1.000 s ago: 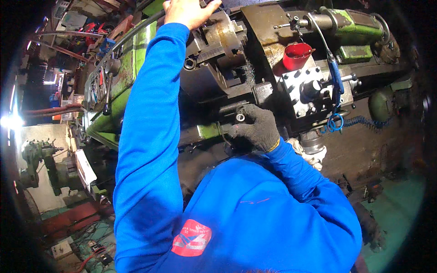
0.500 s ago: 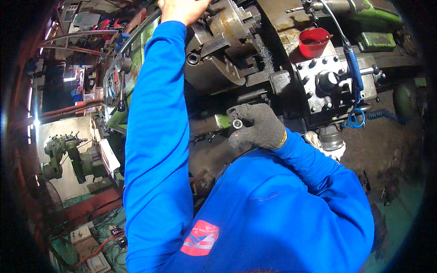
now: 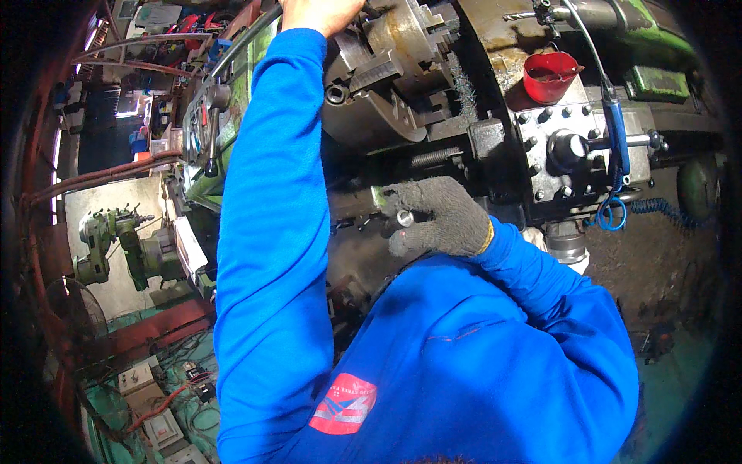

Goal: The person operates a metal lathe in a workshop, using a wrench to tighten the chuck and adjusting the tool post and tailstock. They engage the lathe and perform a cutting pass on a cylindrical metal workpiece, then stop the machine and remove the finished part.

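My bare left hand (image 3: pixel 321 12) reaches to the far edge of the picture beside the large lathe chuck (image 3: pixel 398 42). Its fingers are cut off there, so what they touch is hidden. Close to my body, my right hand (image 3: pixel 452 215) wears a grey knitted glove. The gloved fingers curl round a small metal cylinder with a round, bright end (image 3: pixel 404 218); the rest of it is hidden in the grip. A stepped steel jaw (image 3: pixel 376 71) and a round socket (image 3: pixel 336 94) show on the chuck, near my left sleeve.
Right of the chuck stands a bolted tool post (image 3: pixel 547 166) with a lever. A red cup (image 3: pixel 547 81) sits beyond it, and a blue-handled air gun (image 3: pixel 616 135) hangs alongside. Metal shavings (image 3: pixel 464 93) lie by the chuck. A lever (image 3: pixel 212 135) rises at the left.
The whole view has shifted, so the lathe appears slightly lower and further right. My right hand keeps its grip, and the cylinder's end shows at a slightly different angle.
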Tool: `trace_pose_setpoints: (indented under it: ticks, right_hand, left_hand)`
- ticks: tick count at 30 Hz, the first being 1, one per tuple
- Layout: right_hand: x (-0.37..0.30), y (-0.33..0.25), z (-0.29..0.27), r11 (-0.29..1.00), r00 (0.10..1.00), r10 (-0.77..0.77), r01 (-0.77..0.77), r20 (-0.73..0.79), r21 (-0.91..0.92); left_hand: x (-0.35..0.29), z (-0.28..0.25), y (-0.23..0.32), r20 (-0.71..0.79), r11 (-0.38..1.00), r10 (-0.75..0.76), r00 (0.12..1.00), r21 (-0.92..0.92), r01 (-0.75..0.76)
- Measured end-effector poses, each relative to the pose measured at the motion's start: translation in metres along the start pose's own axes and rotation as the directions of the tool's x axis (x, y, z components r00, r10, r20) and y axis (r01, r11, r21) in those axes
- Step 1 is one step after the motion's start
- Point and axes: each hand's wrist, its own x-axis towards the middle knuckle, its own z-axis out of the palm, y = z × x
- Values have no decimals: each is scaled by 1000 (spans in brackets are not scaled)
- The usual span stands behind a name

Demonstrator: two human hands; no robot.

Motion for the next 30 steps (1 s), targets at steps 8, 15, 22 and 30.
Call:
trace_pose_setpoints:
  ticks: [8,15,22,30]
  right_hand:
    - [-9,42,5,783,860,376,-494,-344,-378]
    - [-26,50,0,725,743,-106,-397,-661,-563]
    - [-31,144,-6,682,550,180,-667,-816,-300]
    - [-63,231,-6,585,265,377,-811,-887,7]
  left_hand:
    - [0,-4,3,-5,999,-5,1000,-34,5]
    - [-1,22,-25,-22,999,35,999,31,-35]
    - [-1,16,-11,-48,998,54,997,-42,-56]
    - [0,0,5,-23,990,59,998,-126,-62]
